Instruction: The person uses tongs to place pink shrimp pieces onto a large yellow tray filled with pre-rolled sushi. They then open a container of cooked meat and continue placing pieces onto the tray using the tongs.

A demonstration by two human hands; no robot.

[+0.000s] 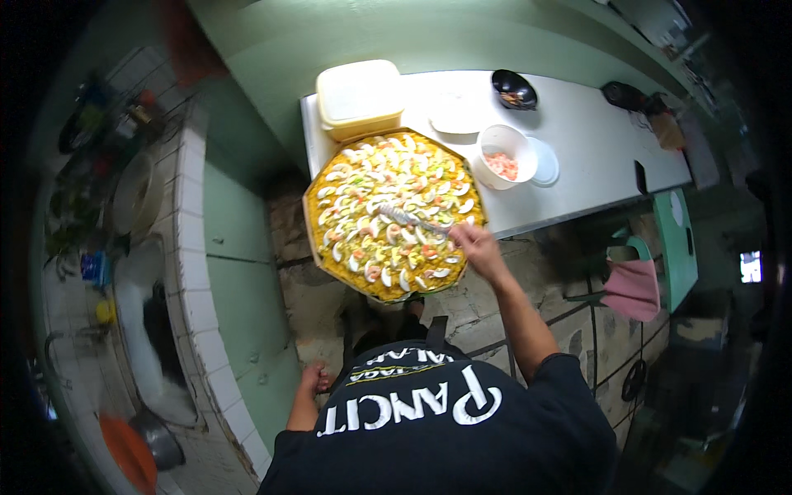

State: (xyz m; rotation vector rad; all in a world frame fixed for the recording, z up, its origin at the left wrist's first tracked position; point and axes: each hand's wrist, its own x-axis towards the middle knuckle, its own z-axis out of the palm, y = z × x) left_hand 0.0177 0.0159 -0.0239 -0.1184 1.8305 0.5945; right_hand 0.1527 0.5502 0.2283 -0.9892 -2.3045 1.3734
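Utensil (403, 215) held fast in grip of right hand (473, 243), over octagonal food tray (309, 224) at frame centre; light, level touch would likely spare egg wedges (404, 281); left hand (315, 378), lower left, grip can't tell.

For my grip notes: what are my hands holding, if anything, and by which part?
Your right hand holds a silvery utensil by its handle end; nothing shows in your left hand.

downward fisheye view from head height
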